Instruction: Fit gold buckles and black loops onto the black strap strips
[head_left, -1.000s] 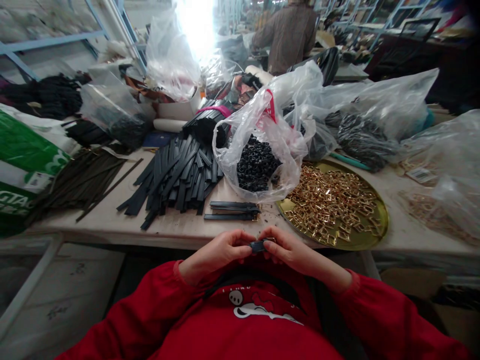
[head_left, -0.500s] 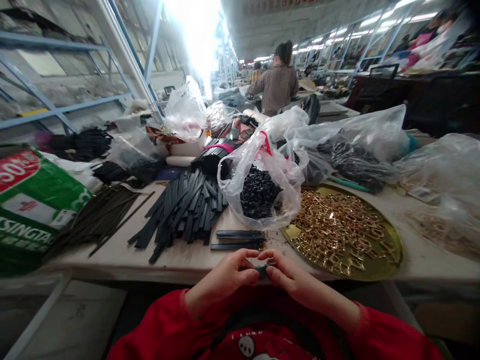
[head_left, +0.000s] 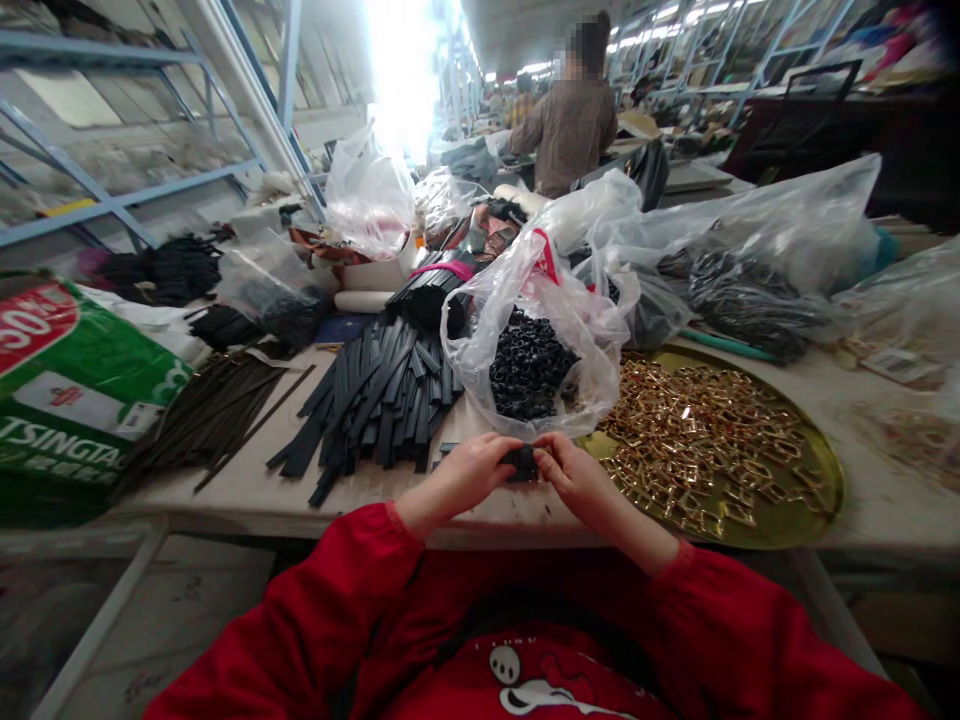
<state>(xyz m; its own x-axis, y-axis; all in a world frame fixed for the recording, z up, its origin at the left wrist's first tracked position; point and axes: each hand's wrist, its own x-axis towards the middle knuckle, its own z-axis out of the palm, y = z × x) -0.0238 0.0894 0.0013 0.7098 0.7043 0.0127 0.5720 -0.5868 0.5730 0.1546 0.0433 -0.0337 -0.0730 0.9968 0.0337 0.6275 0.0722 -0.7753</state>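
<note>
My left hand (head_left: pixel 474 474) and my right hand (head_left: pixel 576 478) meet over the table's front edge, fingers closed in a pinch. Between their fingertips is a small black piece (head_left: pixel 520 463), perhaps a strap loop; its exact shape is too small to make out. Just beyond the hands, a clear plastic bag (head_left: pixel 463 365) stands open, full of small black loops (head_left: pixel 529 365). To the left lies a heap of flat black strips (head_left: pixel 382 410). A round gold tray (head_left: pixel 829 500) on the right bears many gold metal buckles (head_left: pixel 690 440).
Dark thin strips (head_left: pixel 214 420) lie at the left beside a green printed bag (head_left: pixel 75 400). A bundle of black strips (head_left: pixel 427 290) tied with a pink band sits behind the heap. More plastic bags (head_left: pixel 787 240) crowd the back. A person (head_left: pixel 574 130) stands farther off.
Both hands have moved forward and up over the table, still pinching the black piece. They now cover most of the short strips that lay before the bag. The camera view has shifted slightly.
</note>
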